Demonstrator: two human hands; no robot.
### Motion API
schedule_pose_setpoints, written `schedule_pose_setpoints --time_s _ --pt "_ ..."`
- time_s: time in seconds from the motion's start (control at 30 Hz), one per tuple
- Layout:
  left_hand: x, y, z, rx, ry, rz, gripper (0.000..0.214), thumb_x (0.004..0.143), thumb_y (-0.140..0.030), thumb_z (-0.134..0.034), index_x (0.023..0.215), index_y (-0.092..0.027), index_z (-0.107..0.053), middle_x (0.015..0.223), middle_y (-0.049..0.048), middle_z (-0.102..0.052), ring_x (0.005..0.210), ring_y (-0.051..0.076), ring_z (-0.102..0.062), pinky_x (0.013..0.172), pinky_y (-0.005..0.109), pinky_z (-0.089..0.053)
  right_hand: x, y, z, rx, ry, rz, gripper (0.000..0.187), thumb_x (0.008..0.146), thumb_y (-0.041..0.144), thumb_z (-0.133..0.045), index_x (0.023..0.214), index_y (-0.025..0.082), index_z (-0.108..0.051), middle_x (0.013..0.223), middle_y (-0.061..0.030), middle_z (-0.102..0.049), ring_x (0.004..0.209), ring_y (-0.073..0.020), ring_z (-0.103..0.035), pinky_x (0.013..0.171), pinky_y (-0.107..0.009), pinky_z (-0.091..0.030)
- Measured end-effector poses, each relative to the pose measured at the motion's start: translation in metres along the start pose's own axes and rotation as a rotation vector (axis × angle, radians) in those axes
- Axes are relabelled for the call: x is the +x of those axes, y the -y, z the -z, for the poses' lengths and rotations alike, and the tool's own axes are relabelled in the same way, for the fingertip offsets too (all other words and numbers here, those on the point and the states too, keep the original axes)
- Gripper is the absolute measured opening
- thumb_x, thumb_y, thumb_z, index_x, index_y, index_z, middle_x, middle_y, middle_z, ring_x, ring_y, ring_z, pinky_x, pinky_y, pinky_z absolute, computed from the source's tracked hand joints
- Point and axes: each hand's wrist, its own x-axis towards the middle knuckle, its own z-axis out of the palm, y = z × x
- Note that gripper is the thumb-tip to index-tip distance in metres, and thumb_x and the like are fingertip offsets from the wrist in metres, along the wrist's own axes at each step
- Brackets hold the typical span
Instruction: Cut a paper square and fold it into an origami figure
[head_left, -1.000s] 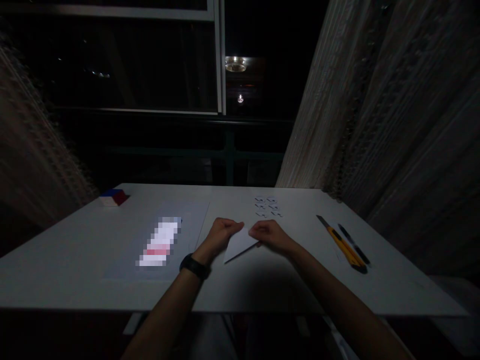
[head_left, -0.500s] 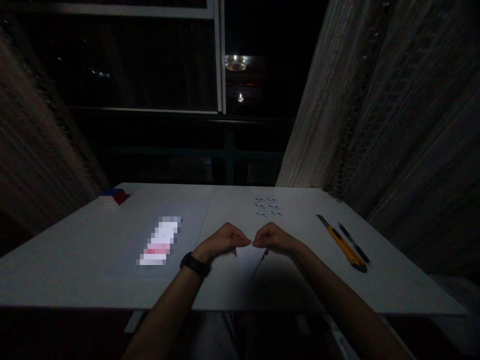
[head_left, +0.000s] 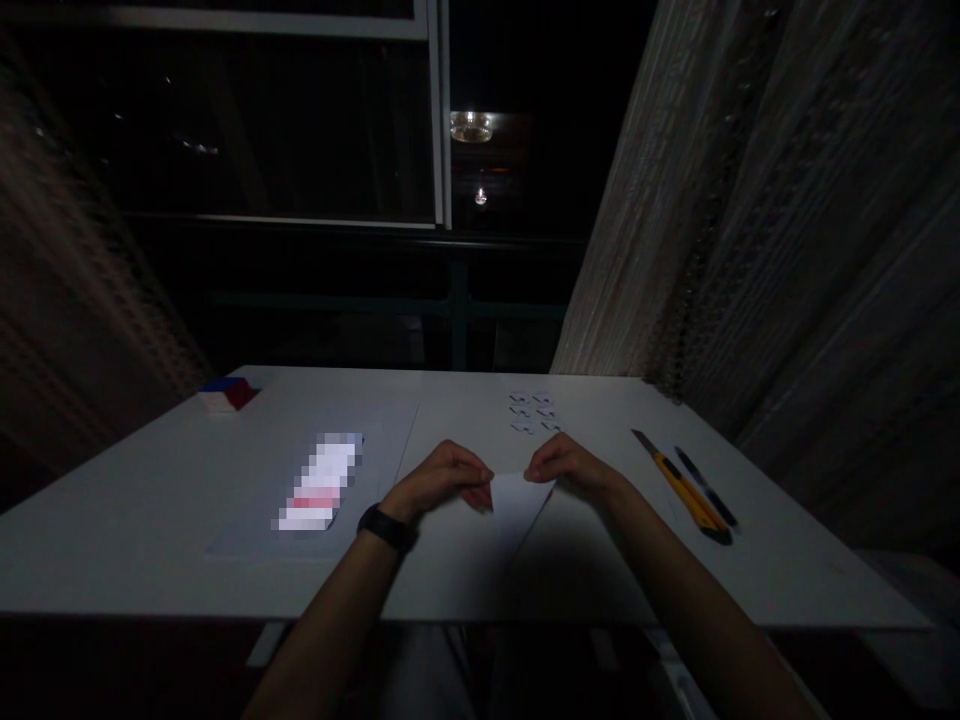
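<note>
A folded white paper, shaped like a downward-pointing triangle, hangs just above the white table near its front middle. My left hand, with a dark watch on the wrist, pinches the paper's upper left corner. My right hand pinches the upper right corner. Both hands are closed on the paper, a little apart from each other.
A yellow utility knife and a black pen lie at the right. Several small paper pieces sit beyond the hands. A flat sheet lies at the left, a red-blue-white block at the far left corner. Curtains hang on both sides.
The hands met fingertip to fingertip over the paper, then drew apart. The paper now hangs between them as a point-down triangle rather than lying slanted to the left.
</note>
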Motion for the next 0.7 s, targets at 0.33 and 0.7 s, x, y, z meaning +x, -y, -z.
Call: schedule_pose_setpoints --time_s 0.33,0.7 --pt "0.006 0.003 0.002 -0.129 -0.252 -0.060 0.034 0.068 -0.038 -0.064 0.078 -0.006 -0.066 0.073 0.0135 -0.067 0.061 0.018 -0.062 0.058 0.030 -0.047 0.002 -0.002 -0.003 0.054 -0.133 0.029 0.016 0.051 0.028 -0.073 0.055 0.012 -0.068 0.048 -0.0020 -0.061 0.046 -0.0113 -0.050 0.050 -0.025 -0.037" --pt "0.011 0.007 0.003 0.060 -0.389 -0.088 0.033 0.064 -0.040 -0.066 0.049 -0.012 -0.056 0.044 -0.0023 -0.047 0.041 0.006 -0.039 0.042 0.021 -0.026 -0.003 0.005 -0.005 0.083 0.146 0.002 0.023 0.067 0.030 -0.064 0.068 0.007 -0.068 0.063 -0.0108 -0.068 0.051 -0.0154 -0.061 0.049 -0.024 -0.044"
